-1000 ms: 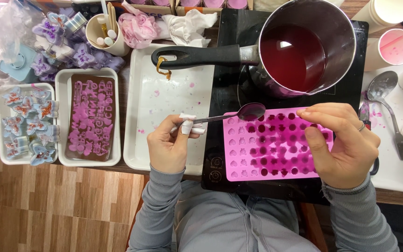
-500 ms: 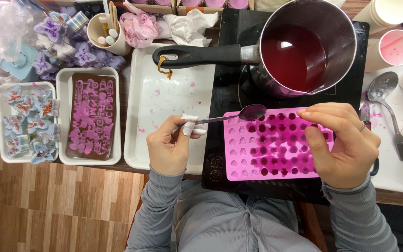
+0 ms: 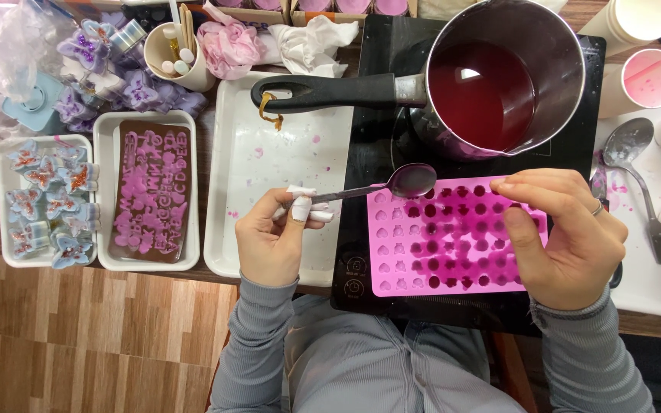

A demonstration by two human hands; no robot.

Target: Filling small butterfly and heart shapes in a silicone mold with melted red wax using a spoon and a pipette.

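My left hand [image 3: 273, 241] grips the paper-wrapped handle of a small metal spoon [image 3: 392, 186]. The spoon's bowl holds dark red liquid and hovers over the top left corner of a pink silicone mould [image 3: 415, 252]. Many of the mould's small cavities are filled with dark pink liquid. My right hand [image 3: 568, 237] lies on the mould's right side, fingers curled over its top edge. Behind the mould, a steel saucepan [image 3: 499, 84] of dark red liquid stands on a black cooktop [image 3: 369, 145], its black handle pointing left.
A white tray [image 3: 269, 160] with pink spots lies left of the cooktop. Further left are a brown letter mould [image 3: 151, 191] in a tray and a tray of butterfly shapes [image 3: 47, 203]. A large spoon [image 3: 636, 176] and pink-stained cups [image 3: 652, 76] sit at right.
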